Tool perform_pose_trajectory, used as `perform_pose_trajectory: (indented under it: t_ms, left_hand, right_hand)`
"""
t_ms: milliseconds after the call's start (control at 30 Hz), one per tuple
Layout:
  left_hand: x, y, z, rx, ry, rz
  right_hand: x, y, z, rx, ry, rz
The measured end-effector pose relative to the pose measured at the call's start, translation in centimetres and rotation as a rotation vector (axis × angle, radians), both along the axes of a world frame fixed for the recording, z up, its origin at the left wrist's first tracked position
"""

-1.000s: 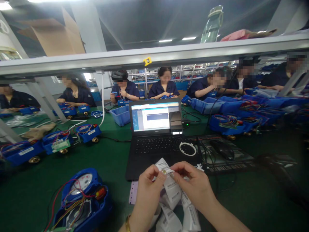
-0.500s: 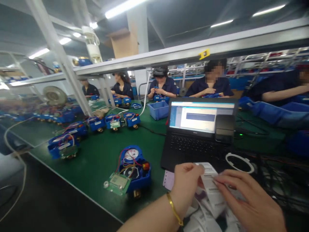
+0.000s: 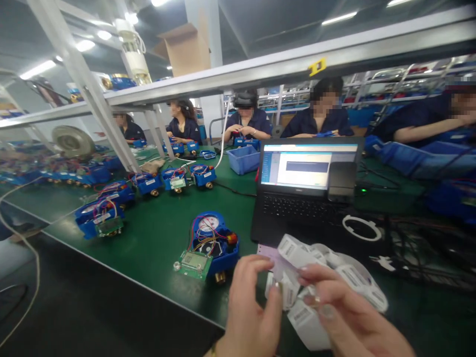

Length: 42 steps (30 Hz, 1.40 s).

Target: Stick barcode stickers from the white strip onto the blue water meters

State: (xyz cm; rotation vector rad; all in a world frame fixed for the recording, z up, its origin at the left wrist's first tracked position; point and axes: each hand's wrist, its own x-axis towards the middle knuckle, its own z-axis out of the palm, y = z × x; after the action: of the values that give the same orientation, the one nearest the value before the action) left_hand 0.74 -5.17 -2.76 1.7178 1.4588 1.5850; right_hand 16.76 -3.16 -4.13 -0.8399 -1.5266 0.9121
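Both my hands hold a loose white strip of barcode labels (image 3: 334,277) low in the view, in front of an open black laptop (image 3: 305,193). My left hand (image 3: 253,310) pinches the strip between thumb and fingers near its left end. My right hand (image 3: 342,312) grips it from the right, fingers closed over the coil. Just left of my hands, a blue water meter (image 3: 213,243) with coloured wires and a green circuit board lies on the green table (image 3: 156,238).
More blue meters (image 3: 148,183) stand in rows to the left. A blue bin (image 3: 243,158) sits behind, a white ring (image 3: 361,228) and dark cables lie right of the laptop. Several people in dark uniforms work across the table. The table's near edge runs diagonally at left.
The view has swung left and down slightly. My hands have lifted the label strip and bunched it closer to me; the coil is now looped over my right hand.
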Motion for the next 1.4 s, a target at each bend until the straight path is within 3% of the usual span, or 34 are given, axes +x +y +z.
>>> perform_pose_trajectory:
  t_ms: [67, 167, 267, 333, 433, 533, 733, 1100, 1400]
  left_hand:
    - [-1.9, -2.3, -1.2, 0.032, 0.003, 0.147]
    - [-4.7, -4.6, -3.2, -0.055, -0.003, 0.446]
    - [-7.5, -5.3, -4.7, -0.135, 0.004, 0.644]
    - [-8.9, -4.8, -5.1, -0.162, -0.052, 0.689]
    - [-9.6, -3.2, -4.8, -0.17, -0.207, 0.654]
    - [-9.2, -1.5, -3.9, -0.123, -0.306, 0.526]
    - [-8.3, 0.1, -2.7, -0.061, -0.317, 0.391]
    - [-8.5, 0.4, -2.9, -0.035, -0.073, 0.473]
    - [-9.0, 0.6, -3.8, -0.051, -0.063, 0.495]
  right_hand:
    - [-3.9, -0.3, 0.5, -0.11, 0.083, 0.111]
    - [-8.2, 0.6, -0.3, -0.179, 0.166, 0.127]
    - [-11.0, 1.4, -1.4, -0.215, 0.234, 0.097]
    - [-12.3, 1.7, -1.6, -0.213, 0.253, 0.083]
    - [-13.3, 2.0, -1.4, -0.182, 0.237, 0.06]
    - [-13.7, 2.1, -1.1, -0.175, 0.226, 0.027]
    - [-14.2, 1.9, -0.9, -0.167, 0.249, -0.027]
    - [-14.7, 1.7, -0.8, -0.144, 0.297, -0.073]
    - [-15.0, 1.5, -1.0, -0.12, 0.308, -0.113]
